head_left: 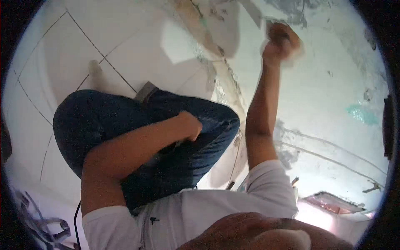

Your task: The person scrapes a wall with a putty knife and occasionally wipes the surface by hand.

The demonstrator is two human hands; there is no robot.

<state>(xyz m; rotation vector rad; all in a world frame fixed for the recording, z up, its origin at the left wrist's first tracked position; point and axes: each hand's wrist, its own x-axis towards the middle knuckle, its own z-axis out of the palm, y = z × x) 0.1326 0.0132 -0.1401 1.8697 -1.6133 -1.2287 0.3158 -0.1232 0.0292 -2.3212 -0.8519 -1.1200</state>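
Note:
My right hand is stretched out to the patchy wall, at the upper right. Its fingers are curled round a flat, greyish, scraper-like tool, blurred by motion; the exact kind is not clear. On my bent leg in dark jeans rests my left hand, closed, with its fingers tucked under and partly hidden. Nothing shows in it. The wall near the right hand has grey, worn patches and flaking paint.
Pale floor tiles with dark joints lie to the left, beside my bare foot. A rough, broken edge runs where floor meets wall. Cables or straps lie at the lower left. A pinkish framed panel shows at the lower right.

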